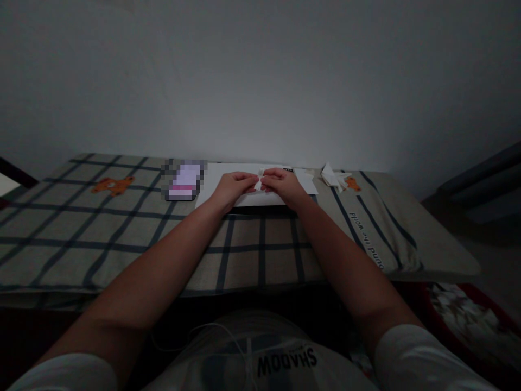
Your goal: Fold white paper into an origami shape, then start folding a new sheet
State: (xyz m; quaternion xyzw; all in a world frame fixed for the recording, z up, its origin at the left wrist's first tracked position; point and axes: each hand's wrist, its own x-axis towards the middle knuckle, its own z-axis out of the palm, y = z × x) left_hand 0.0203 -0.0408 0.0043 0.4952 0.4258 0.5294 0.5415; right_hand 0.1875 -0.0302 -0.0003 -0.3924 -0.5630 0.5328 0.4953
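Observation:
My left hand and my right hand meet over a white sheet near the back of the table. Between them is a small piece of folded white paper, pinched by the fingertips of both. The fingers cover most of it, so its full shape is hidden. To the right of my right hand lies another flat white paper. Farther right stands a folded white paper figure with pointed ends, resembling a paper crane.
A phone, its screen lit and blurred, lies left of the sheet. The checked tablecloth covers the table, with a plain wall right behind. Below on the right, a red bin holds crumpled white paper. A thin white cable crosses my shirt.

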